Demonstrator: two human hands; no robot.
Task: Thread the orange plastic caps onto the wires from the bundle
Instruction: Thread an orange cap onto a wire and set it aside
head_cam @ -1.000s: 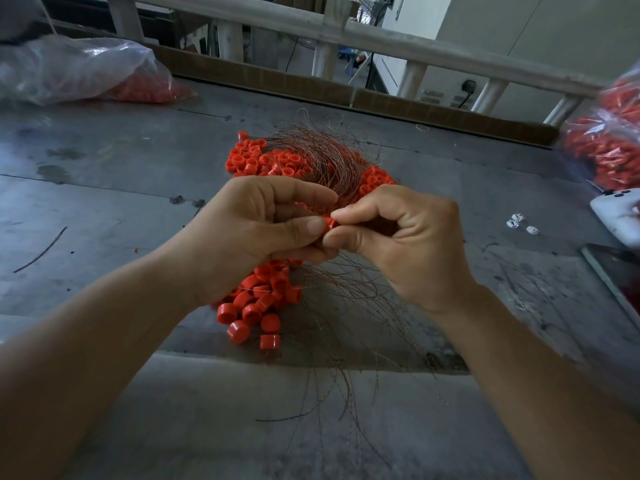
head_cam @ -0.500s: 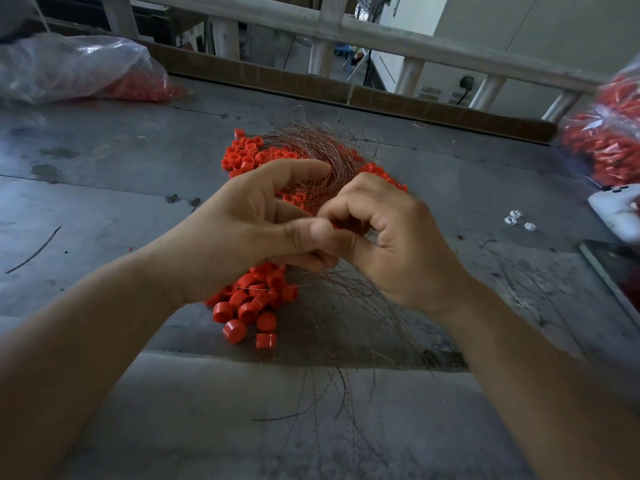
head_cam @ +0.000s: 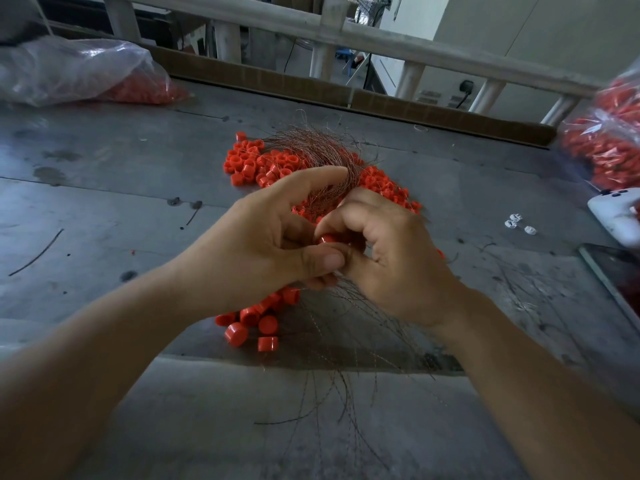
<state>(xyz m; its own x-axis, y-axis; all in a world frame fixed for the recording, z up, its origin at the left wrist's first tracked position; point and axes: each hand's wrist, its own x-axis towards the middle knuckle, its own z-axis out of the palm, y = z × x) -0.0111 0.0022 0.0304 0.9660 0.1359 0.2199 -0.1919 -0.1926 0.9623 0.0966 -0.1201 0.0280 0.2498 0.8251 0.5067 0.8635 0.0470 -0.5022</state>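
A bundle of thin copper-coloured wires (head_cam: pixel 318 150) lies across a heap of orange plastic caps (head_cam: pixel 258 162) on the grey table (head_cam: pixel 104 202). More loose orange caps (head_cam: pixel 256 320) lie near the front, under my hands. My left hand (head_cam: pixel 263 244) and my right hand (head_cam: pixel 391 258) meet above the heap. Between their fingertips sits one orange cap (head_cam: pixel 325 239), pinched by my right fingers, with my left thumb pressed against them. Wire ends (head_cam: pixel 343 386) fan out below toward me. Which wire my left hand holds is hidden by the fingers.
A clear plastic bag with orange caps (head_cam: pixel 86 74) lies at the back left, another bag of orange parts (head_cam: pixel 606 140) at the right edge. A white device (head_cam: pixel 616 216), small white bits (head_cam: pixel 517 223) and a dark flat slab (head_cam: pixel 613 278) lie to the right. A railing (head_cam: pixel 346 32) runs behind.
My left index finger has lifted and stretched out over the wires. My right hand has turned slightly, and an orange cap now shows between the fingertips.
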